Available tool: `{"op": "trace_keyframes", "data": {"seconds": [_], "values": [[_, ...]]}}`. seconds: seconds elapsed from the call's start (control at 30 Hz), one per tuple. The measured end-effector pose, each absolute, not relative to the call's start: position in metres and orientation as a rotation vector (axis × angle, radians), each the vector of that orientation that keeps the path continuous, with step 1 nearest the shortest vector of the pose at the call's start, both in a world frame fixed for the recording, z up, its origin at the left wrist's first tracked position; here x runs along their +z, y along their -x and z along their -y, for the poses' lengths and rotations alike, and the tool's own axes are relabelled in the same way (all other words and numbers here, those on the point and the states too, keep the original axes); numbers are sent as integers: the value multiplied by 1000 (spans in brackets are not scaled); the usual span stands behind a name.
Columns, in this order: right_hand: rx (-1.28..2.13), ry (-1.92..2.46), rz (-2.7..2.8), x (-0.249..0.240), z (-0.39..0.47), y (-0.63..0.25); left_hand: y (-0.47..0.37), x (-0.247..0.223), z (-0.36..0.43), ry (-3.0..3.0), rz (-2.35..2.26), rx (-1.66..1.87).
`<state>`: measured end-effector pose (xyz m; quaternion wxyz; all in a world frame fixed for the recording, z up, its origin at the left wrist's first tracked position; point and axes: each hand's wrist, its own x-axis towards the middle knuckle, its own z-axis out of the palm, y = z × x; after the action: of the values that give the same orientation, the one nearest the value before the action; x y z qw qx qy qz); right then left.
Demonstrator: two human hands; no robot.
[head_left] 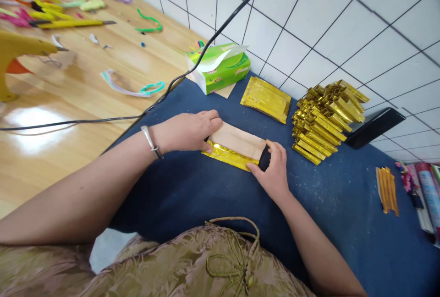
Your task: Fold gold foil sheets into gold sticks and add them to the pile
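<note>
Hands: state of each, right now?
Left hand: closed on one end of the gold-and-tan paper, thumb on the gold edge.
Right hand: closed on the other end, thumb also on the gold.

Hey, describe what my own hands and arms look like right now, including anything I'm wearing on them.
Your left hand has a silver-coloured bracelet at the wrist, with a darker part along its lower edge. Your right hand has nothing visible at the wrist. Neither hand is gloved, and no sleeve shows on either forearm.
</note>
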<state>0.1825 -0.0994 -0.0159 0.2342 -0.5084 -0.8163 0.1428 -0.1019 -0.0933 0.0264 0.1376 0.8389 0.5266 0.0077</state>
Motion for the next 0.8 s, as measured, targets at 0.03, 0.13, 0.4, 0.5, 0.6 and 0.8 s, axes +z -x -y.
{"op": "trace_keyframes", "data": {"seconds": [0.03, 0.13, 0.4, 0.5, 0.6, 0.8], "values": [[391, 1384, 2244, -16, 98, -182, 102, 26, 93, -2443, -1520, 48], [423, 1320, 2306, -14, 96, -182, 102, 24, 91, -2479, -1448, 113], [440, 1203, 2303, -13, 99, -185, 100, 28, 86, -2493, -1279, 132], [410, 1132, 2366, -13, 99, -185, 96, 34, 89, -2587, -1264, 117], [337, 1052, 2467, -16, 98, -186, 95, 36, 91, -2654, -1223, 115], [329, 1035, 2564, -17, 96, -186, 101, 28, 89, -2562, -1147, 85]]}}
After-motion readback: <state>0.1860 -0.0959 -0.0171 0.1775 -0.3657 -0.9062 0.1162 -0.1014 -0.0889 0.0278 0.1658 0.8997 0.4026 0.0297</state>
